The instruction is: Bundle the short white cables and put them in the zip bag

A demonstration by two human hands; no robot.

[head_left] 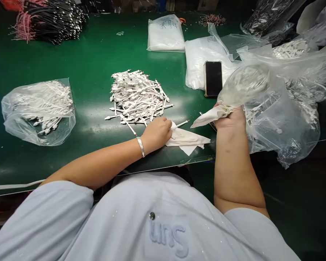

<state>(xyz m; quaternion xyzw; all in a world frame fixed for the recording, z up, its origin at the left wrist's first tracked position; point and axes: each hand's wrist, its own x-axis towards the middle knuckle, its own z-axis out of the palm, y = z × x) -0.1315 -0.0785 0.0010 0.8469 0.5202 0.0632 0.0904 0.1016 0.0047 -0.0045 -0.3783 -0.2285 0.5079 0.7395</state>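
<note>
My left hand (157,135), with a metal bangle (140,146) on its wrist, pinches a short white cable (181,124) against a crumpled white cloth (187,141) on the green bench (89,61). A loose pile of similar white cables (137,96) lies just beyond that hand. My right hand (229,119) grips a folded white cloth (210,116) together with a gathered clear plastic bag (244,85). More white cables show through that bag's film.
A clear bag of white cables (40,110) lies at the left. A black phone (213,78) rests on white plastic packs (203,61). Bundles of black and pink wires (51,21) sit at the far left. The bench's near edge runs in front of my body.
</note>
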